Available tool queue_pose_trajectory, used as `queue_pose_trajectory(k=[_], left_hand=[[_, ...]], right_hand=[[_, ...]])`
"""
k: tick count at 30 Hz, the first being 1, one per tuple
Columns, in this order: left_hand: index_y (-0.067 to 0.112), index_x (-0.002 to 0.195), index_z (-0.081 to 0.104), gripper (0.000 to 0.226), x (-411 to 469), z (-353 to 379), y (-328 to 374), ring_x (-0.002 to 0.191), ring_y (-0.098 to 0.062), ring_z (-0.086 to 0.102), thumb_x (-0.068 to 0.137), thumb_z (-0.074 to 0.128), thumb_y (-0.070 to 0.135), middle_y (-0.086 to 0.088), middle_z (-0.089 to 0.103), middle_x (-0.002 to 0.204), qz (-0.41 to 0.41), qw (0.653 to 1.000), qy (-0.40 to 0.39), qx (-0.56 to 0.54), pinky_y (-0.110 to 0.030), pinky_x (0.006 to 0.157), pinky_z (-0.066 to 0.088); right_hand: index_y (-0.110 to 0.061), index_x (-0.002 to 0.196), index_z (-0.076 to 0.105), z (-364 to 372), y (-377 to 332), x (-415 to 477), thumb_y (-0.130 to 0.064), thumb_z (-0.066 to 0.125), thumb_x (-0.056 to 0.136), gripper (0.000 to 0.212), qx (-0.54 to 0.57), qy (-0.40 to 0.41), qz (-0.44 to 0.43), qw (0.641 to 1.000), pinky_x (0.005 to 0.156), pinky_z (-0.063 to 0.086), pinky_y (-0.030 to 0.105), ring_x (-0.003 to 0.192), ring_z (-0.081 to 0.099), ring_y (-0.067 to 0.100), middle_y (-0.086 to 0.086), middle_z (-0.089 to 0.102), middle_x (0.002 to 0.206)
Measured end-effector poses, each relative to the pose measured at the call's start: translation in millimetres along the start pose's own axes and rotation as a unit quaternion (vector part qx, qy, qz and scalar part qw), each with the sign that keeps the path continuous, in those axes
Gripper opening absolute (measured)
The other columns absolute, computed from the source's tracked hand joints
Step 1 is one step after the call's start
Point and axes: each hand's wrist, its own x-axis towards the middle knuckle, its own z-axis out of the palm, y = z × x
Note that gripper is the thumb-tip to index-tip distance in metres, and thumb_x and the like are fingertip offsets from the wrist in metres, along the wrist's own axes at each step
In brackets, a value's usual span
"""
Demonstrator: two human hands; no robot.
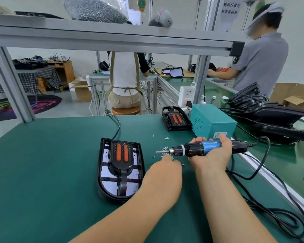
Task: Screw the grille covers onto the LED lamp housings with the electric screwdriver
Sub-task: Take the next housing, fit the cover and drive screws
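Head cam view: the right hand (214,153) is wrapped around the electric screwdriver (195,149), holding it flat above the bench with the bit pointing left at the little pile of loose screws (165,149). The left hand (165,166) is down on that pile, fingertips in the screws, but the back of the hand hides them, so I can't tell if it's pinched one yet or is just touching.

The LED lamp housing (100,172) sits flat on the green mat (51,172) just left of the hands, with the grille cover (120,164) lying in it, orange strips up. Nothing is holding it down.

What I'd worry about:
- The bit tip is very close to the left fingers. Bump the trigger here and it could nick them.
- The screws are tiny and scattered, so it's easy to grab two or flick some off the mat.
- With both hands busy, the cover could shift off its holes before the first screw goes in, and the screw could go in crooked.
- The driver's cord (263,160) loops beside the right forearm and could drag on the tool.
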Motion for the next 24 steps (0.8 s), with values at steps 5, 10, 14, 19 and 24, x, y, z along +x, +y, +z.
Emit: queue_pose_trajectory(k=[5,10,14,19,24], left_hand=[[0.027,0.095,0.069,0.021,-13.1,-28.5,-40.5,0.089,-0.007,0.06,0.091,0.057,0.01,0.013,0.063,0.093,-0.061,0.974,0.1,-0.194,-0.004,0.076,0.039],[0.025,0.078,0.072,0.02,-18.9,-33.0,-86.2,0.057,-0.006,0.058,0.086,0.073,0.007,0.012,0.068,0.062,-0.162,0.824,0.187,-0.51,-0.014,0.057,0.048],[0.014,0.067,0.075,0.028,-26.5,-27.8,-94.3,0.064,-0.013,0.064,0.081,0.07,-0.009,0.001,0.069,0.066,-0.195,0.675,0.171,-0.691,-0.023,0.066,0.058],[0.012,0.073,0.071,0.011,-29.0,-34.8,-99.1,0.058,-0.006,0.067,0.075,0.07,0.002,-0.001,0.07,0.067,-0.206,0.591,0.169,-0.761,-0.014,0.054,0.054],[0.005,0.082,0.072,0.016,-30.9,-34.9,-91.4,0.062,-0.008,0.071,0.067,0.069,0.003,-0.006,0.074,0.076,-0.205,0.544,0.137,-0.802,-0.014,0.055,0.055]], right_hand=[[-0.014,0.095,0.051,-0.7,-3.0,2.4,-0.039,0.071,0.079,0.035,0.008,0.013,0.001,1.0,0.061,0.056,0.032,0.044,0.058,0.02,0.004,0.057,0.063],[-0.014,0.092,0.05,0.6,2.8,-2.9,-0.038,0.07,0.081,0.033,0.012,0.002,0.001,1.0,0.061,0.056,0.033,0.044,0.057,0.02,0.005,0.057,0.059],[-0.014,0.085,0.049,3.8,14.4,-10.7,-0.037,0.068,0.083,0.03,0.002,-0.029,0.019,0.999,0.059,0.055,0.03,0.043,0.055,0.02,0.004,0.055,0.052],[-0.012,0.084,0.049,6.2,22.6,-18.6,-0.035,0.07,0.08,0.031,0.009,-0.051,0.053,0.997,0.056,0.053,0.03,0.044,0.054,0.02,0.005,0.055,0.054],[-0.012,0.085,0.051,10.2,26.0,-27.5,-0.034,0.069,0.081,0.028,0.031,-0.069,0.068,0.995,0.052,0.052,0.03,0.043,0.054,0.02,0.004,0.055,0.053]])
